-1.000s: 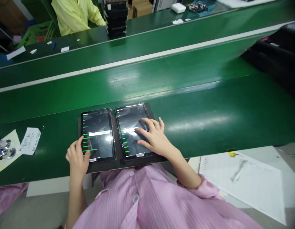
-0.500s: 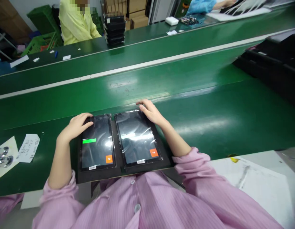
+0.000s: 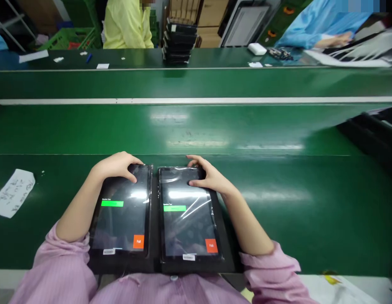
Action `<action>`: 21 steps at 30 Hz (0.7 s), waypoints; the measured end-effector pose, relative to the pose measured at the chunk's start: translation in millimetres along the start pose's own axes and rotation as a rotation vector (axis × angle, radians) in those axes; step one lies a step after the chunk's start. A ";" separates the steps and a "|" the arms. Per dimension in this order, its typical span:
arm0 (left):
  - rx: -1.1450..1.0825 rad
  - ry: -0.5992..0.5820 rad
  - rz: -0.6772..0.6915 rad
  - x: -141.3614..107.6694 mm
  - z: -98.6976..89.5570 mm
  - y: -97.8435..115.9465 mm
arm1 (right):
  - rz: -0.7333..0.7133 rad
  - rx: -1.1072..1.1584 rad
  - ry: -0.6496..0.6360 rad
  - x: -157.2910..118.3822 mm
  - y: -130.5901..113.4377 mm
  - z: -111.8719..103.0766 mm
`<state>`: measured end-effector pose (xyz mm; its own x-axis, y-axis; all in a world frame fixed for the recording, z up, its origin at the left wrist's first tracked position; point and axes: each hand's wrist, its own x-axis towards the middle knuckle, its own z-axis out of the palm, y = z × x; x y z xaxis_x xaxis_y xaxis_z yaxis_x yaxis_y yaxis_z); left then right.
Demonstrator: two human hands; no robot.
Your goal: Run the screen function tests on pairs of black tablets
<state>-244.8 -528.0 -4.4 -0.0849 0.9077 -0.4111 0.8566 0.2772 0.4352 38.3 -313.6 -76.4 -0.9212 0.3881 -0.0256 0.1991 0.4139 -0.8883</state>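
Note:
Two tablets with dark screens lie side by side on black trays, a left tablet (image 3: 123,228) and a right tablet (image 3: 189,232). Each screen shows a green bar, an orange "Fail" square and a small white label at the bottom. My left hand (image 3: 120,166) grips the top edge of the left tablet, thumb on the glass and fingertips behind the edge. At the top right corner of the other one, my right hand (image 3: 210,174) has its thumb on the screen and its fingers curled over the edge. The fingertips are partly hidden.
A handwritten paper (image 3: 15,192) lies at the left on the green bench (image 3: 309,219). Black trays (image 3: 373,135) stand at the right. Across the white rail (image 3: 214,100) are a stack of black trays (image 3: 179,42), a white box (image 3: 257,49) and two people.
The view has levelled and shifted, so the tablets appear lower. Both thumbs now press further onto the screens, and the fingers have curled round the top edges. The green bar on the right tablet is clearer.

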 end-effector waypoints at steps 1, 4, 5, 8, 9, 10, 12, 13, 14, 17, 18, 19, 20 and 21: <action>-0.006 -0.006 -0.008 0.6 0.1 -0.1 | 0.023 0.052 -0.024 0.6 -1.0 -1.4; -0.034 0.026 -0.028 4.8 3.4 0.7 | 0.153 0.194 0.014 2.7 -1.1 -0.3; -0.034 0.044 -0.033 6.3 5.1 0.6 | 0.176 0.203 0.036 3.1 -0.5 0.6; 0.002 0.054 -0.028 8.7 8.9 -1.8 | 0.126 0.121 0.009 4.3 0.1 -1.0; 0.014 0.039 -0.019 8.7 9.3 -2.9 | 0.099 0.096 -0.032 5.1 -0.6 -3.7; 0.019 0.022 -0.013 8.3 9.1 -3.8 | 0.084 0.086 -0.086 6.4 -1.6 -7.2; 0.006 -0.001 -0.013 7.1 7.6 -4.1 | 0.103 0.110 -0.195 10.4 -4.6 -15.3; -0.009 -0.005 -0.017 6.5 6.6 -3.6 | 0.132 0.131 -0.235 13.1 -6.1 -19.1; -0.023 -0.005 -0.021 5.8 5.8 -2.7 | 0.164 0.148 -0.263 15.8 -7.5 -22.3; -0.034 0.002 -0.039 4.4 4.5 0.5 | 0.217 0.161 -0.318 22.2 -9.9 -27.7; -0.031 -0.003 -0.045 4.1 4.6 1.1 | 0.212 0.159 -0.336 23.2 -10.2 -28.3; -0.025 -0.010 -0.050 4.0 4.9 1.3 | 0.198 0.156 -0.353 23.8 -10.4 -28.6; -0.017 -0.017 -0.054 3.9 5.4 1.1 | 0.178 0.151 -0.363 24.0 -10.4 -28.6; -0.008 -0.022 -0.058 3.9 5.8 0.5 | 0.156 0.140 -0.367 24.0 -10.5 -28.6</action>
<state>-241.7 -526.2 -10.4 -0.1225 0.8828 -0.4535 0.8465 0.3315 0.4167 23.6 -285.0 -54.5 -0.9466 0.1075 -0.3038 0.3214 0.2474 -0.9140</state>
